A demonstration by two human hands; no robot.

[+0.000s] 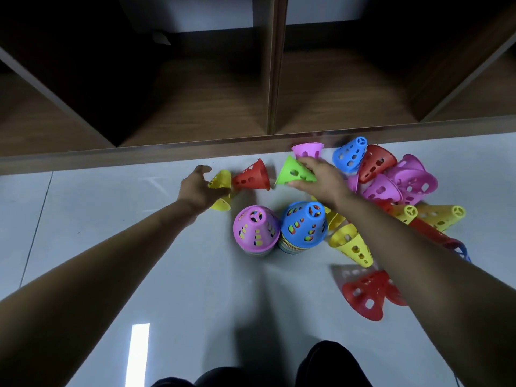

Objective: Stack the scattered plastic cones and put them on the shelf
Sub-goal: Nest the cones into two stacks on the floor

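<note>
- Nearest the person, on the pale floor (pixel 111 219), a red cone (pixel 363 296) lies on its side, well apart from the shelf and not yet gathered.
- Just beyond it stand two upright stacks, one topped by a pink cone (pixel 256 227) and one by a blue cone (pixel 304 223), touching side by side. They probably sit in the middle so that either hand can drop a cone on them.
- To the right of the stacks lies the loose heap (pixel 391 185) of pink, yellow, red and blue cones, most tipped over, crossed by the right forearm.
- Farther out, the left hand (pixel 199 188) reaches forward, arm nearly straight, its grip closing on a yellow cone (pixel 220 181) lying beside a fallen red cone (pixel 252 175). Whether it fully clasps it I cannot tell.
- At the same depth the right hand (pixel 321 180) holds a green cone (pixel 293 171), fingers over its narrow end, wide mouth facing left, likely for carrying to a stack.
- Farthest, the wooden shelf (pixel 195 107) runs along the floor's edge, its compartments open and without cones.
</note>
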